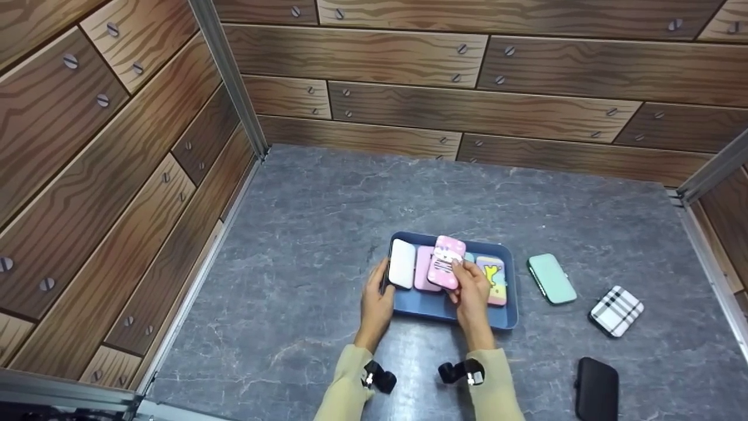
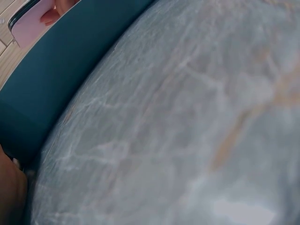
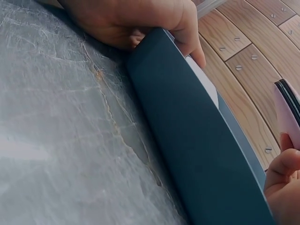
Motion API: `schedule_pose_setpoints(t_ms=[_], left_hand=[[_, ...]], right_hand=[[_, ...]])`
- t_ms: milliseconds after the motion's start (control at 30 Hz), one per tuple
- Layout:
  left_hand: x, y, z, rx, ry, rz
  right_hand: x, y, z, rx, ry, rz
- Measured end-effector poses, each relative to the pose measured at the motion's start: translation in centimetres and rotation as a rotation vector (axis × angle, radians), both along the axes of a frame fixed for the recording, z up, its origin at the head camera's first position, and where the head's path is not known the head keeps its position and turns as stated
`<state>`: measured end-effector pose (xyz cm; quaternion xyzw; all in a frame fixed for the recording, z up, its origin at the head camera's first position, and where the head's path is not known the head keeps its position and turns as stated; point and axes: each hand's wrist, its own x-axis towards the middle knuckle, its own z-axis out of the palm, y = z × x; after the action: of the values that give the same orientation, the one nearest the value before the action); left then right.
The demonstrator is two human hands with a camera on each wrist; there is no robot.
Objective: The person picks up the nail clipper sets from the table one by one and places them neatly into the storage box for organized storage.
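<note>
My right hand (image 1: 472, 295) pinches a pink case (image 1: 449, 248) with a cartoon animal print, held tilted over the blue tray (image 1: 423, 307). In the right wrist view its dark seam shows along the edge. At the tray's left end my left hand (image 1: 377, 301) grips the wall, fingers over the rim in the right wrist view. Inside the tray lie a white case (image 1: 402, 264) beside that hand, a plain pink case (image 1: 425, 278) partly hidden under the held one, and a giraffe-print case (image 1: 498, 286) at the right. A bit of light teal shows behind the right hand.
Right of the tray, a mint green case (image 1: 552, 279), a black-and-white plaid case (image 1: 617, 311) and a black case (image 1: 597, 389) lie on the grey marbled surface (image 1: 304, 263). Wood-patterned walls (image 1: 403, 55) stand at the back and both sides.
</note>
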<state>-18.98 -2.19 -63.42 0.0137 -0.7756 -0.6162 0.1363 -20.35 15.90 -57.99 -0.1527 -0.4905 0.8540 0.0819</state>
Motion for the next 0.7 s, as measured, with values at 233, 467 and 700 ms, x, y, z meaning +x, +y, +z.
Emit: schedule_pose_setpoints(t_ms=[233, 467, 700], left_hand=[[0.1, -0.1, 0.1, 0.007, -0.013, 0.003], [0.1, 0.0, 0.2, 0.018, -0.004, -0.012], [0.1, 0.1, 0.1, -0.013, 0.027, 0.007]], right_hand=[[-0.1, -0.3, -0.3, 0.012, 0.0, 0.016], [-0.3, -0.7, -0.2, 0.028, -0.009, 0.032], [-0.7, -1.6, -0.3, 0.094, -0.023, 0.086]])
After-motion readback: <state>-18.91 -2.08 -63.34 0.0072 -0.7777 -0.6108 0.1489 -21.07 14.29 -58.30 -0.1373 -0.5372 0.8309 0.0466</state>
